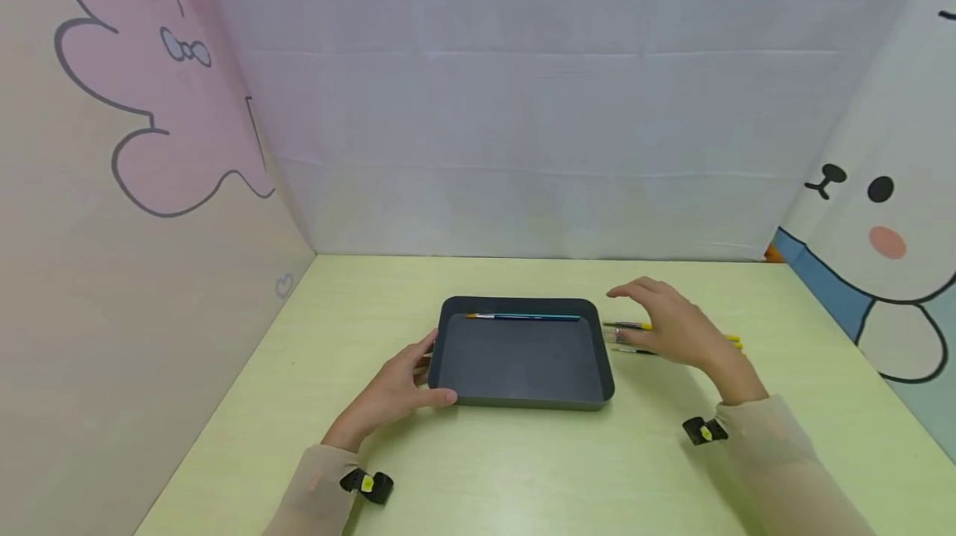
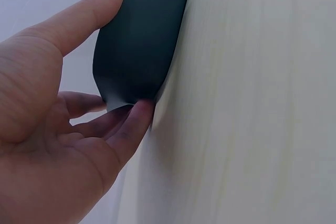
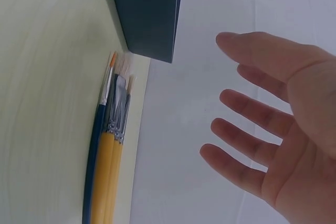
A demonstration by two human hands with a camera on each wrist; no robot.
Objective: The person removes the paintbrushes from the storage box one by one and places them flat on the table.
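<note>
A dark grey rectangular tray [image 1: 523, 363] lies on the table, and a thin blue paintbrush [image 1: 534, 318] with an orange tip rests inside near its far wall. My left hand [image 1: 396, 391] holds the tray's near left corner, with the thumb at the front rim and the fingers along the left side. My right hand [image 1: 675, 328] hovers over several paintbrushes [image 3: 109, 150] lying together right of the tray. Its fingers are spread and touch nothing. The right wrist view shows yellow handles and one dark blue handle in that group; in the head view the hand partly hides them.
The pale yellow-green table [image 1: 523, 470] stretches around the tray. A white cloth backdrop [image 1: 523, 146] stands behind it. Side panels with cartoon animals, a pink one [image 1: 172, 121] at left and a white bear [image 1: 889, 212] at right, flank the table.
</note>
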